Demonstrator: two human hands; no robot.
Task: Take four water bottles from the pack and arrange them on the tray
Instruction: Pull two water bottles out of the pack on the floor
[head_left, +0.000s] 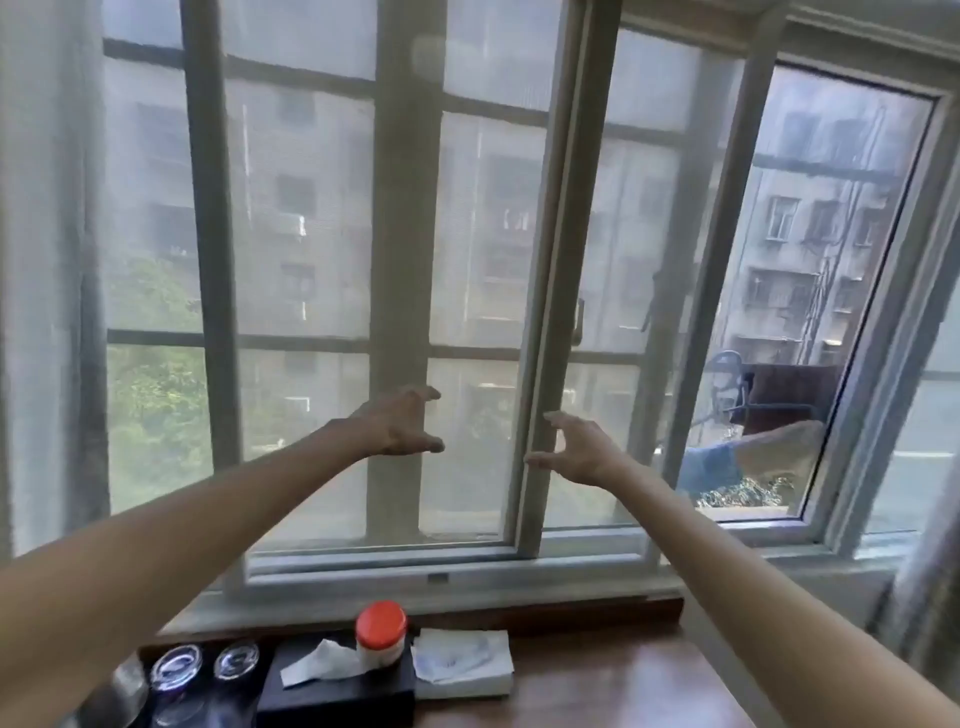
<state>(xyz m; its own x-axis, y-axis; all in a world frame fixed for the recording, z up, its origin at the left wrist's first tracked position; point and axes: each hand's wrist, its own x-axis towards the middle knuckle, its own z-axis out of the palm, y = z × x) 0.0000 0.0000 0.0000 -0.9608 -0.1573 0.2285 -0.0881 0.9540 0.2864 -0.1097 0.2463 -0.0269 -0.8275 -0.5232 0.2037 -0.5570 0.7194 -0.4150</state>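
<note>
Nearest to us, well below and behind the fingers, the wooden bench (597, 686) carries a black tissue box (337, 691) with a tissue pulled up, a small jar with a red lid (381, 631) standing on it, a flat pack of tissues (462, 662) just beside it, and two glass lids or dishes (205, 662) at the left edge; these sit pushed back against the sill, we judge to keep the front of the bench free for work.

We see no pack of bottles, no loose bottle and no tray anywhere; they must lie outside the view, most likely lower or to one side, so nothing of the task lies between or near the fingers.

Farther out, both bare arms stretch forward at chest height; the left hand (400, 423) and the right hand (576, 449) face each other, each with thumb and fingers (553, 418) curled apart in an open claw, holding nothing; the gap between the palms suggests, in our judgement, hands shaped for something bottle-wide or pack-wide, not yet reached.

Beyond the fingers stands the window (545, 291), its sliding frame directly behind the right hand without clear contact; past the screen, blurred buildings and trees.
</note>
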